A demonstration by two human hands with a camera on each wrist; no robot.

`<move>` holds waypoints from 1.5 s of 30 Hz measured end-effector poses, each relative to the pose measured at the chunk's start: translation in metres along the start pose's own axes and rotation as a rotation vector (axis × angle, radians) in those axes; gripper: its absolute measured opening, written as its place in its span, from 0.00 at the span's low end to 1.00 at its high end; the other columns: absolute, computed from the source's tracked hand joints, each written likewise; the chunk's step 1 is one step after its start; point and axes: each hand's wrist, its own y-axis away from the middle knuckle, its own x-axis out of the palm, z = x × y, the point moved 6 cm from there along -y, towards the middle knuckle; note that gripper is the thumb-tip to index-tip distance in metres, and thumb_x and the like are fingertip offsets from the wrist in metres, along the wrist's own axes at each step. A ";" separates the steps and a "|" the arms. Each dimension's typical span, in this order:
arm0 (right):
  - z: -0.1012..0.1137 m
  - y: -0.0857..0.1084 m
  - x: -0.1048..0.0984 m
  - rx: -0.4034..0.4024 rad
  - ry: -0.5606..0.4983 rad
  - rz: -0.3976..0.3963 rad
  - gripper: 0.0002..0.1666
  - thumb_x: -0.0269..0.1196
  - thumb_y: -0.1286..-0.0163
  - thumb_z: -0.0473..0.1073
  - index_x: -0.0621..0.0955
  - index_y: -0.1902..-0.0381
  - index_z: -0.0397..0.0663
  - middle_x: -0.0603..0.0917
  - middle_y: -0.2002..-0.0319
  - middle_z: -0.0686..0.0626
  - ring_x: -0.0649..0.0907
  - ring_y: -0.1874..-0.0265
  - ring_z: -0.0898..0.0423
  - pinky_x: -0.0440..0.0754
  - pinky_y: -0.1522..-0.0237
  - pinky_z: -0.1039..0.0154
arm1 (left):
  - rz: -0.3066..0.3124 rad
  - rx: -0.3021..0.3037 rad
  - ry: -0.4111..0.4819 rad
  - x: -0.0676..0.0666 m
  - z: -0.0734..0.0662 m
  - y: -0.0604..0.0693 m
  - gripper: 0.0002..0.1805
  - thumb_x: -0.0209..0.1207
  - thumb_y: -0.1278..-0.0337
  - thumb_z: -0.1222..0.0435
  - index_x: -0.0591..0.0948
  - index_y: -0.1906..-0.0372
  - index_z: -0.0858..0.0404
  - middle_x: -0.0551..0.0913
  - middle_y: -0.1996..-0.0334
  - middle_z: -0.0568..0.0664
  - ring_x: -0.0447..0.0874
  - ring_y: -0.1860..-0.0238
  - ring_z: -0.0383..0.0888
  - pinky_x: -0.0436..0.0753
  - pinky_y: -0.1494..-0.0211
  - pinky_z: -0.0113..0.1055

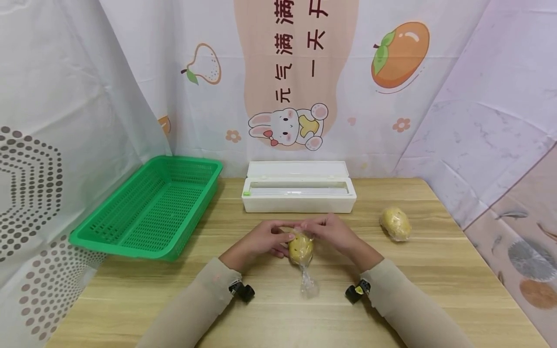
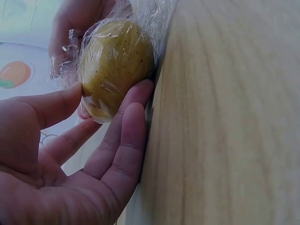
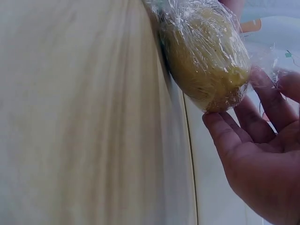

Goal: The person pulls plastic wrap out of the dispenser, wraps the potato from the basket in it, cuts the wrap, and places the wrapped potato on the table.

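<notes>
A yellow potato point(image 1: 301, 250) in clear plastic wrap lies on the table between both hands. Its twisted tail of wrap point(image 1: 308, 283) points toward the person. My left hand point(image 1: 266, 240) holds the potato from the left, thumb above and fingers beneath, as the left wrist view shows on the potato point(image 2: 117, 65). At the far end, my right hand point(image 1: 332, 234) pinches a loose edge of the plastic wrap point(image 3: 265, 70) between thumb and index finger. Its other fingertips touch or nearly touch the end of the potato point(image 3: 206, 61).
Behind the hands stands a white cling film box point(image 1: 300, 204), its lid up. To the left is a green plastic basket point(image 1: 191, 227). Another wrapped potato point(image 1: 395, 224) lies on the right of the wooden table point(image 1: 435, 285). A printed cloth point(image 1: 209, 121) hangs along the back.
</notes>
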 end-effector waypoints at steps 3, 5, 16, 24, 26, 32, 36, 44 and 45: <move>-0.001 0.000 0.001 -0.044 0.039 0.009 0.13 0.71 0.30 0.51 0.91 0.52 0.55 0.87 0.40 0.55 0.83 0.37 0.54 0.80 0.36 0.55 | -0.004 -0.002 0.004 0.000 0.000 0.000 0.25 0.68 0.34 0.53 0.81 0.33 0.49 0.83 0.52 0.60 0.92 0.65 0.51 0.90 0.61 0.42; -0.001 0.000 0.003 -0.059 0.037 0.015 0.13 0.74 0.34 0.49 0.91 0.53 0.55 0.86 0.39 0.54 0.83 0.37 0.53 0.81 0.39 0.57 | -0.013 0.000 0.007 0.000 0.000 0.000 0.26 0.69 0.35 0.52 0.81 0.34 0.50 0.83 0.52 0.60 0.92 0.65 0.51 0.90 0.61 0.43; 0.003 0.006 -0.006 0.128 0.220 -0.109 0.44 0.79 0.43 0.59 0.77 0.35 0.45 0.82 0.41 0.41 0.86 0.48 0.44 0.86 0.48 0.49 | -0.057 -0.008 0.041 0.002 -0.003 0.000 0.26 0.55 0.26 0.46 0.80 0.38 0.60 0.89 0.56 0.58 0.92 0.68 0.51 0.89 0.66 0.39; -0.001 0.010 0.001 0.243 0.217 -0.001 0.38 0.73 0.37 0.65 0.81 0.40 0.45 0.87 0.59 0.44 0.89 0.76 0.47 0.88 0.72 0.54 | -0.079 0.013 -0.040 0.003 -0.004 0.000 0.26 0.65 0.34 0.44 0.82 0.42 0.56 0.88 0.58 0.58 0.92 0.69 0.52 0.89 0.67 0.41; -0.003 0.009 0.003 0.236 0.190 0.027 0.34 0.72 0.35 0.64 0.83 0.43 0.46 0.87 0.61 0.45 0.90 0.76 0.47 0.89 0.72 0.54 | -0.077 0.018 -0.048 0.003 -0.004 0.000 0.24 0.67 0.35 0.46 0.82 0.42 0.57 0.87 0.58 0.58 0.92 0.70 0.52 0.89 0.68 0.41; -0.008 0.008 0.005 0.209 0.098 0.058 0.28 0.69 0.30 0.59 0.84 0.45 0.42 0.88 0.62 0.44 0.90 0.74 0.47 0.90 0.70 0.55 | -0.064 0.043 -0.048 0.002 -0.006 0.000 0.26 0.71 0.37 0.52 0.80 0.39 0.59 0.87 0.55 0.59 0.92 0.68 0.52 0.89 0.66 0.42; -0.010 0.007 0.006 0.195 0.052 0.055 0.31 0.70 0.30 0.55 0.82 0.40 0.38 0.88 0.59 0.43 0.91 0.71 0.47 0.90 0.67 0.53 | -0.082 0.059 -0.071 0.000 -0.008 0.001 0.30 0.72 0.39 0.55 0.78 0.36 0.63 0.87 0.51 0.61 0.92 0.67 0.51 0.89 0.66 0.43; -0.007 0.006 0.009 0.129 0.073 0.085 0.28 0.74 0.34 0.50 0.83 0.41 0.40 0.88 0.58 0.42 0.90 0.68 0.48 0.91 0.64 0.53 | -0.094 0.049 -0.153 -0.003 -0.006 -0.001 0.29 0.71 0.38 0.51 0.83 0.42 0.69 0.91 0.59 0.55 0.91 0.65 0.47 0.89 0.63 0.41; -0.006 0.006 0.009 0.120 0.081 0.089 0.27 0.75 0.34 0.49 0.84 0.42 0.41 0.88 0.58 0.42 0.90 0.67 0.48 0.91 0.64 0.54 | -0.093 0.052 -0.160 -0.003 -0.006 -0.001 0.29 0.71 0.38 0.51 0.83 0.42 0.69 0.91 0.60 0.55 0.91 0.65 0.46 0.89 0.64 0.41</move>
